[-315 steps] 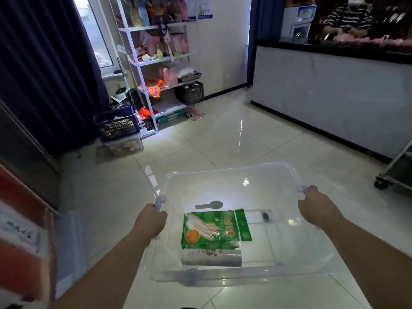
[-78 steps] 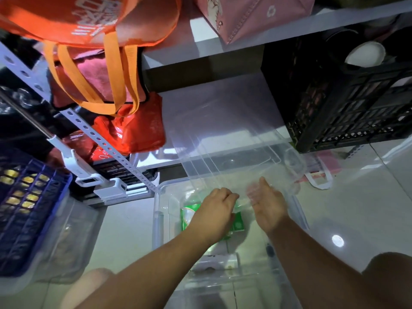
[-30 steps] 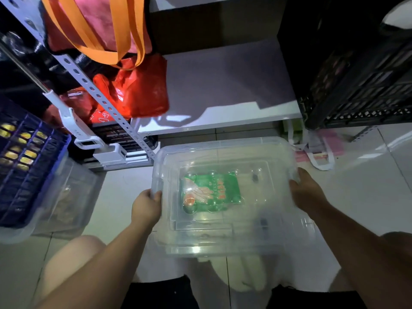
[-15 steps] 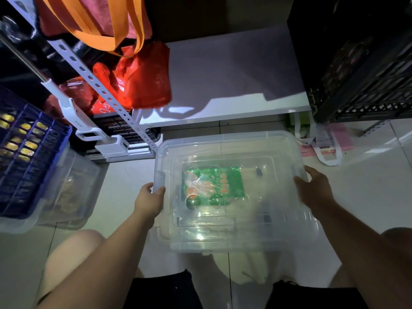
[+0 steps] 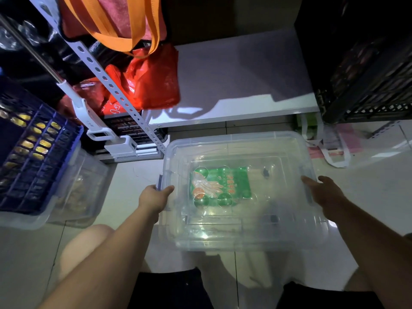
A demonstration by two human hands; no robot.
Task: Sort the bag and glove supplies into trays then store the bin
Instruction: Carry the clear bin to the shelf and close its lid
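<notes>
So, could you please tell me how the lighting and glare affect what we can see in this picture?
Head view: dim overall, the upper corners nearly black; a bright patch with hard shadows falls on the shelf; glare spots on the bin lid partly veil the green pack; wide-angle distortion bends the rack post.

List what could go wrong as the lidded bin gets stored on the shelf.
1. The left hand grips by the side latch, but the right hand lies open on the clear bin; lifted so, it may tip.
2. The red bag overhangs the shelf and may snag.
</notes>
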